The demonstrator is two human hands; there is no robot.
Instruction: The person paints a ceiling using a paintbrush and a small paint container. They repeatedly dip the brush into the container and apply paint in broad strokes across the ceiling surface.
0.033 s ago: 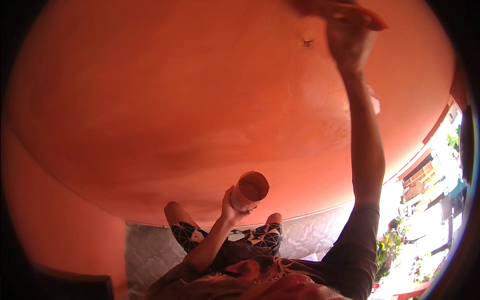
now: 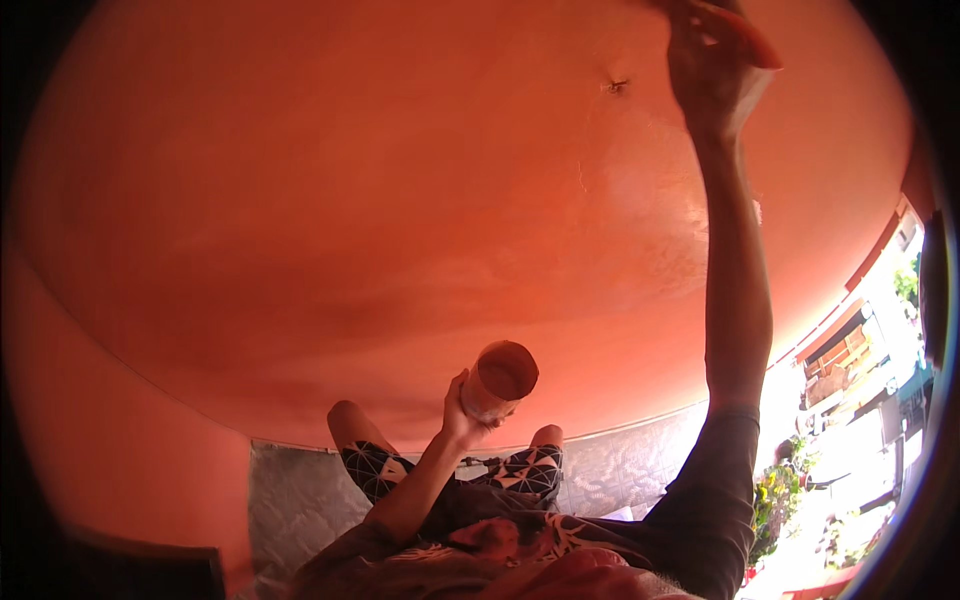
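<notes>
Near the lower middle, my left hand (image 2: 462,420) is closed round a cylindrical paint-smeared container (image 2: 500,380), its open top tilted up. My right arm reaches high up the orange-red wall (image 2: 350,200), where my right hand (image 2: 715,75) grips what looks like a brush (image 2: 690,12), dark and partly out of frame, with orange-red colour along the hand's edge. Left of that hand is a small dark hole (image 2: 616,86) in the wall, with a thin crack below it and glossy patches beside my forearm.
A side wall (image 2: 120,420) meets the main wall at the left, above a dark shape in the lower corner. My knees rest over a grey patterned floor (image 2: 295,500). Bright open ground on the right holds plants (image 2: 780,495) and wooden items (image 2: 840,350).
My right hand and the tool in it have shifted slightly rightward in the picture. My left hand and the container look almost unchanged.
</notes>
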